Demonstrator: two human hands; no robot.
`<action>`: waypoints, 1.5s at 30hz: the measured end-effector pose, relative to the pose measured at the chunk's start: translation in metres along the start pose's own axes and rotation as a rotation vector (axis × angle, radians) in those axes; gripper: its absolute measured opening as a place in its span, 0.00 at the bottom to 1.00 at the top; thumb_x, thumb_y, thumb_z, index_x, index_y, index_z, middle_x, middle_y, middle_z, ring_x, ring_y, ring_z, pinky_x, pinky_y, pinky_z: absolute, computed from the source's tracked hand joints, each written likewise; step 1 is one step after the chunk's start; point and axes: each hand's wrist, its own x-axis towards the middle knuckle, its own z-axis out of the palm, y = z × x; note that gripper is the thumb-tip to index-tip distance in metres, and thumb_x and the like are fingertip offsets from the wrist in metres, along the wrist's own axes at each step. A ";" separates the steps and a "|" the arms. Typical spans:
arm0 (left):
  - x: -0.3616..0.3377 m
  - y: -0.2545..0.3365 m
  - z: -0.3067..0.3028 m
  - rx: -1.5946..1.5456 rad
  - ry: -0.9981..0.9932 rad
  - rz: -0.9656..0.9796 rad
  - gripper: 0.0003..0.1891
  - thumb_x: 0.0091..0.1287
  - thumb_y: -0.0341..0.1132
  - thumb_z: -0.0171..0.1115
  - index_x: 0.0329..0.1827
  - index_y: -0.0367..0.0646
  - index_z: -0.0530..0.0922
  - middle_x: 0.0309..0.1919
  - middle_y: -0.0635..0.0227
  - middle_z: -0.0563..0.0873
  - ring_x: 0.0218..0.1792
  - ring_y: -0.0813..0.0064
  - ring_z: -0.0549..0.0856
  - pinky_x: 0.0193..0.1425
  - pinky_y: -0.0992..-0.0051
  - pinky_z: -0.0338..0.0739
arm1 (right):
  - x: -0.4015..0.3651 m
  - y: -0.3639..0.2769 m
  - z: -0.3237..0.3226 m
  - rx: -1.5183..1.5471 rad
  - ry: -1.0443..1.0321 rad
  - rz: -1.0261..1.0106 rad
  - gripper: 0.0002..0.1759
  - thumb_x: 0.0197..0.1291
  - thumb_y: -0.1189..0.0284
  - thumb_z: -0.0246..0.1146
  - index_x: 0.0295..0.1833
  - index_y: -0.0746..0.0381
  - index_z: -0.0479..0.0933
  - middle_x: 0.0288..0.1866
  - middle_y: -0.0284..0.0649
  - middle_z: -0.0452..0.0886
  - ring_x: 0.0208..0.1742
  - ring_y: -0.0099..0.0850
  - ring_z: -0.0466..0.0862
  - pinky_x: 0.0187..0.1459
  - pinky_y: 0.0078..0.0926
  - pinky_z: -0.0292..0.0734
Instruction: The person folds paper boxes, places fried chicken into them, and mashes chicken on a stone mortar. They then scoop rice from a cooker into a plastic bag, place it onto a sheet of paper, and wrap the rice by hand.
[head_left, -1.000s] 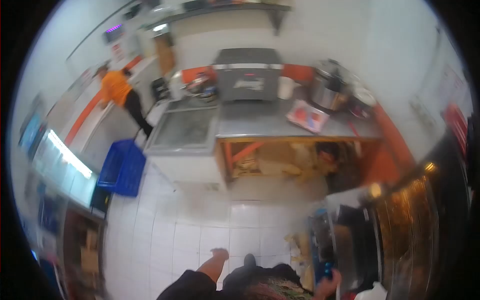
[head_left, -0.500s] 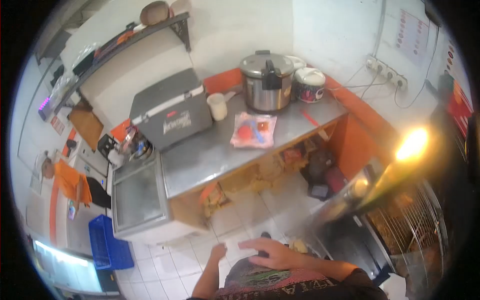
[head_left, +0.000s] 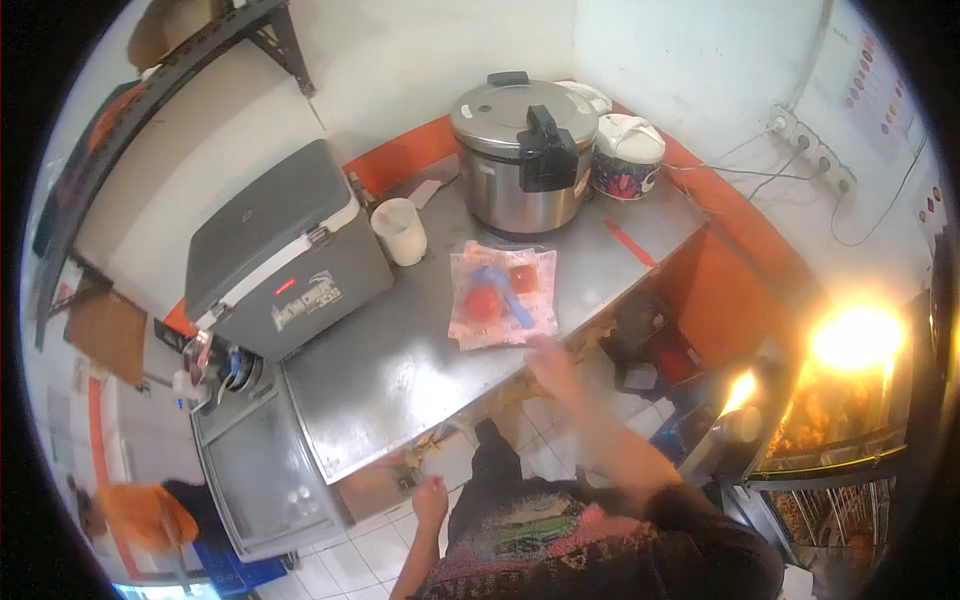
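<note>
On the steel counter (head_left: 350, 400) lies a stack of pink-and-white printed paper (head_left: 470, 335). On it are a round red thing (head_left: 484, 303), a blue spoon-like thing (head_left: 517, 308) and a small square container of orange-brown content (head_left: 524, 279). My right hand (head_left: 550, 368), blurred by motion, reaches forward with its fingertips close to the paper's near right corner. Low beside my body, my left hand (head_left: 431, 502) hangs over the tiled floor with fingers curled in and nothing showing in them.
Behind the paper stands a large steel rice cooker (head_left: 525, 165), with a smaller patterned cooker (head_left: 628, 160) beside it. A white mug (head_left: 400, 232) and grey cool box (head_left: 290, 255) are left. A glass-lidded freezer (head_left: 265, 465), a person in orange (head_left: 148, 515) and a lit food cabinet (head_left: 835, 415) flank me.
My right hand has swung from in front of my shirt out to the paper's edge. The counter appears closer. My left hand stays low. The person in orange appears lower in view.
</note>
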 end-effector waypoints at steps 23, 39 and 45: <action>0.349 0.253 0.017 -0.382 0.115 0.255 0.16 0.71 0.35 0.58 0.55 0.35 0.80 0.46 0.46 0.86 0.45 0.50 0.86 0.52 0.58 0.79 | 0.294 0.103 -0.093 -0.772 0.612 0.050 0.21 0.51 0.64 0.72 0.51 0.61 0.83 0.47 0.47 0.84 0.48 0.45 0.84 0.50 0.43 0.79; 0.277 0.373 0.001 -0.009 0.057 0.409 0.37 0.56 0.46 0.73 0.68 0.41 0.70 0.65 0.49 0.76 0.60 0.45 0.77 0.63 0.51 0.72 | 0.241 0.050 -0.044 -0.230 -0.434 -0.051 0.33 0.51 0.66 0.73 0.62 0.65 0.72 0.54 0.51 0.81 0.53 0.45 0.83 0.56 0.41 0.77; 0.293 0.357 0.024 -0.131 0.064 0.393 0.31 0.51 0.44 0.77 0.58 0.43 0.77 0.50 0.55 0.84 0.54 0.50 0.81 0.60 0.57 0.75 | 0.253 0.065 -0.119 -0.085 -0.024 0.108 0.27 0.53 0.76 0.68 0.61 0.67 0.74 0.46 0.44 0.82 0.46 0.34 0.83 0.52 0.34 0.78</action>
